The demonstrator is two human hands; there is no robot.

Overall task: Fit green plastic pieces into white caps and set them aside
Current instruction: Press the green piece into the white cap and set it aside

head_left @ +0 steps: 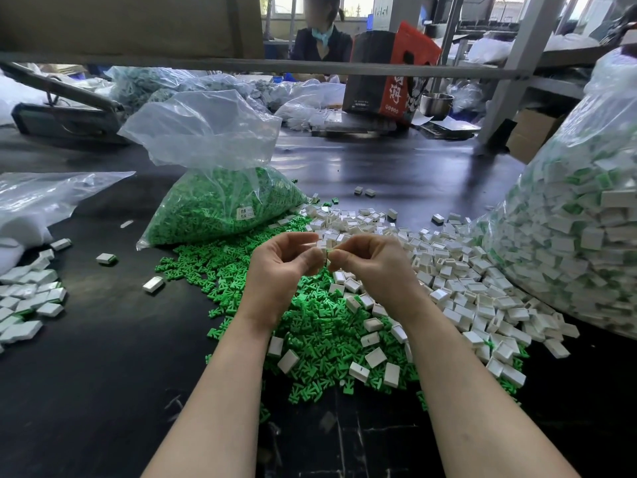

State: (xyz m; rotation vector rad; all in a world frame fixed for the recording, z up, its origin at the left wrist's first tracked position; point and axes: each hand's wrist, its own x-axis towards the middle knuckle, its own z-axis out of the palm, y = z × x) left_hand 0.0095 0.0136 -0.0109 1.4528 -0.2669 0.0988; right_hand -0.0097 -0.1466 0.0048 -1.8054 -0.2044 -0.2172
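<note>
Bare forearms reached over the dark table as the left hand (281, 262) pinched a white cap (322, 251) and the right hand (370, 262) pinched a green piece (330, 252) — fingertips meeting, piece just right of cap — above the loose piles.

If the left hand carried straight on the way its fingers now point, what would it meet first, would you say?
The left hand points its fingers right, at the right hand. It would almost at once meet the small white and green part pinched between them, then the right fingertips. Depth looks about level.
</note>
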